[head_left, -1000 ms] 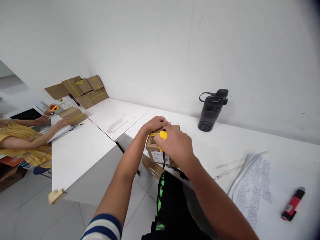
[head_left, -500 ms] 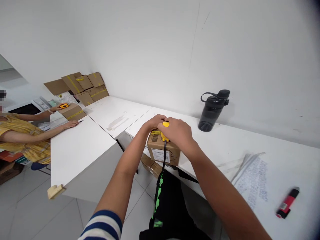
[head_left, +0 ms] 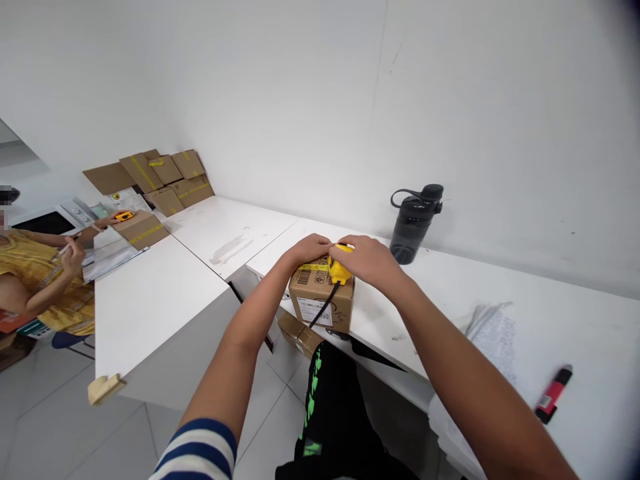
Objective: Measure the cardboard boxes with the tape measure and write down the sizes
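Observation:
A small brown cardboard box with yellow tape and a white label stands at the near edge of the white table. My left hand is closed over the box's top left corner. My right hand grips a yellow cutter pressed against the box top; a black cord hangs from the cutter down the box front.
A dark water bottle stands near the wall. Printed paper and a red marker lie at right. At left a person in yellow sits by another box; flattened cartons lean on the wall.
My right hand has slid the yellow cutter away from me across the box top, from the near edge to the far side. The person at left pulled a hand back.

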Demonstrator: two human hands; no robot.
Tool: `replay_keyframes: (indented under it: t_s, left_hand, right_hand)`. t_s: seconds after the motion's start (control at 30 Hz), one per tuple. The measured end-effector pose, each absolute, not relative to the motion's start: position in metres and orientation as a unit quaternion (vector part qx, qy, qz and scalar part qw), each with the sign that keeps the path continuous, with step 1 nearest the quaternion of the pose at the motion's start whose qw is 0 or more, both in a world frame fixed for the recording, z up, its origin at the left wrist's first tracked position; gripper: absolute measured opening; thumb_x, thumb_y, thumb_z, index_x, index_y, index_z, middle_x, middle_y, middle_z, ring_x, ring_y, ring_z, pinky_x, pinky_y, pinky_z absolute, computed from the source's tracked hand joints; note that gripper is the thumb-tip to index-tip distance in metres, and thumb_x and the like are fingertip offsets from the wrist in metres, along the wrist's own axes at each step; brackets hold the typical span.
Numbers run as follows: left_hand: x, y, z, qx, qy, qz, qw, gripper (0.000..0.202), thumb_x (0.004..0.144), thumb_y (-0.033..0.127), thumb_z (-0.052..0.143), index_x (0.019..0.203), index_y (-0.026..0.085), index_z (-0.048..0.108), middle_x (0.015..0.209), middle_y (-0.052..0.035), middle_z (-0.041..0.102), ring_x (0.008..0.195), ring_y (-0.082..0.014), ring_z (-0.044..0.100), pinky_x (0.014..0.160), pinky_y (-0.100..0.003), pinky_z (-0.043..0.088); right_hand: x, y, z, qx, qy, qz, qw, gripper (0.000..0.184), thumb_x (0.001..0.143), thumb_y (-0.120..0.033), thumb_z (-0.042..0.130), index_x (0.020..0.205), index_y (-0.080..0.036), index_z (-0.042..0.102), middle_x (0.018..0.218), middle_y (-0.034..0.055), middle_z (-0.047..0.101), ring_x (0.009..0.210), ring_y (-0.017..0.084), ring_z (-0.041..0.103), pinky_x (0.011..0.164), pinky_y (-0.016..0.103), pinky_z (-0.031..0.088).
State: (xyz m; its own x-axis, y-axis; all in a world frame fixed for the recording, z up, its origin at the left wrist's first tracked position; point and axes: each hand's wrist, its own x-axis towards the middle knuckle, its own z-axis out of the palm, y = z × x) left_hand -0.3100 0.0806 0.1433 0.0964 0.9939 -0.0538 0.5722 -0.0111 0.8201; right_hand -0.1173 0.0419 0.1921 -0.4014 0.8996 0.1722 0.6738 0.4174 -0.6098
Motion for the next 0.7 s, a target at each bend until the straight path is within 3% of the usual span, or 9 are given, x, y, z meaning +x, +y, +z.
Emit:
replay_keyframes:
  t_s: [0.13, 0.3, 0.5, 0.63, 0.7]
  left_hand:
    - [-0.309, 0.079, 0.149, 0.640, 0.588, 0.343, 0.356, 0.035, 0.073, 0.048, 0.063, 0.066, 0.014, 0.061, 0.061, 0.0022, 0.055, 0.058, -0.0101, 0.047, 0.056, -0.024, 0.037]
    - [-0.300, 0.067, 0.173, 0.612, 0.530, 0.493, 0.318, 0.035, 0.075, 0.049, 0.066, 0.073, 0.015, 0.059, 0.074, 0.0005, 0.059, 0.072, -0.0108, 0.051, 0.073, -0.025, 0.042]
    - [-0.256, -0.019, 0.200, 0.598, 0.551, 0.494, 0.308, 0.022, 0.084, 0.039, 0.057, 0.076, 0.020, 0.052, 0.073, 0.0009, 0.051, 0.067, -0.0116, 0.046, 0.064, -0.025, 0.040]
    - [-0.226, -0.098, 0.162, 0.578, 0.530, 0.469, 0.407, 0.029, 0.086, 0.047, 0.057, 0.078, 0.022, 0.045, 0.078, -0.0003, 0.050, 0.071, -0.0134, 0.045, 0.065, -0.026, 0.040]
    - [-0.210, -0.125, 0.123, 0.558, 0.533, 0.479, 0.418, 0.034, 0.089, 0.051, 0.053, 0.079, 0.021, 0.042, 0.080, -0.0001, 0.048, 0.073, -0.0131, 0.044, 0.068, -0.026, 0.039]
  right_hand:
    - [-0.107, 0.044, 0.191, -0.480, -0.821, 0.195, 0.239, 0.042, 0.086, -0.042, 0.044, 0.114, -0.025, 0.070, 0.108, 0.0074, 0.073, 0.094, 0.026, 0.065, 0.069, 0.029, 0.041]
    - [-0.086, 0.035, 0.191, -0.423, -0.870, 0.095, 0.236, 0.047, 0.093, -0.037, 0.040, 0.136, -0.026, 0.054, 0.101, 0.0084, 0.074, 0.087, 0.025, 0.067, 0.070, 0.030, 0.043]
    - [-0.040, -0.038, 0.164, -0.269, -0.881, -0.004, 0.388, 0.042, 0.091, -0.020, 0.042, 0.130, -0.017, 0.055, 0.105, 0.0103, 0.072, 0.077, 0.018, 0.068, 0.065, 0.028, 0.052]
    - [-0.016, -0.088, 0.105, -0.192, -0.862, 0.062, 0.464, 0.050, 0.087, -0.016, 0.045, 0.136, -0.021, 0.045, 0.109, 0.0094, 0.072, 0.090, 0.020, 0.070, 0.073, 0.029, 0.058]
    - [-0.010, -0.102, 0.065, -0.134, -0.842, 0.113, 0.511, 0.049, 0.092, -0.021, 0.040, 0.142, -0.021, 0.040, 0.101, 0.0089, 0.072, 0.083, 0.018, 0.071, 0.068, 0.026, 0.058]
